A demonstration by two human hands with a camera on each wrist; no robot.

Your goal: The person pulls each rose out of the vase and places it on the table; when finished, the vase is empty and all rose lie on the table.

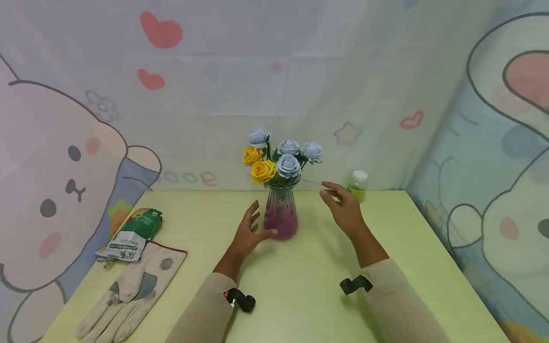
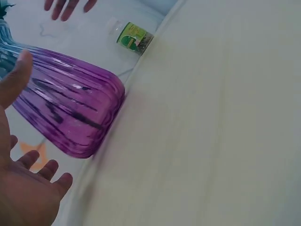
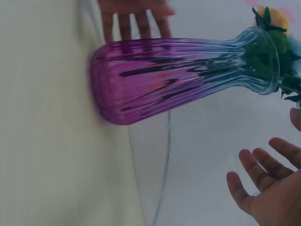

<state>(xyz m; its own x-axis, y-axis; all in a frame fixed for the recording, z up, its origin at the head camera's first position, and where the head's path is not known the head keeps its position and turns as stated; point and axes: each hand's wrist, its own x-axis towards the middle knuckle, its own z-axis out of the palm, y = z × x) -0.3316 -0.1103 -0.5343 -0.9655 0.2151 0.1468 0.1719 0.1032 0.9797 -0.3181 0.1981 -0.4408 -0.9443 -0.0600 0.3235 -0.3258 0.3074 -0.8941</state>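
A ribbed glass vase [image 1: 280,216], purple at the base and bluish-clear toward the neck, stands upright at the far middle of the table. Blue roses [image 1: 288,166] and yellow roses [image 1: 263,171] with green leaves fill its mouth. My left hand [image 1: 248,233] is just left of the vase, fingers spread and thumb toward its base; whether the thumb touches the glass I cannot tell. To the right of the vase, my right hand [image 1: 345,209] hovers apart from it with relaxed fingers. The right wrist view shows nothing held in that right hand [image 3: 273,183].
A small white-capped bottle [image 1: 358,185] with a green label stands by the back edge, behind my right hand. On the left lie a green and white packet [image 1: 132,234] and a pale work glove [image 1: 136,290], the packet partly over the glove's cuff. A printed cloth hangs behind the table [image 1: 291,295].
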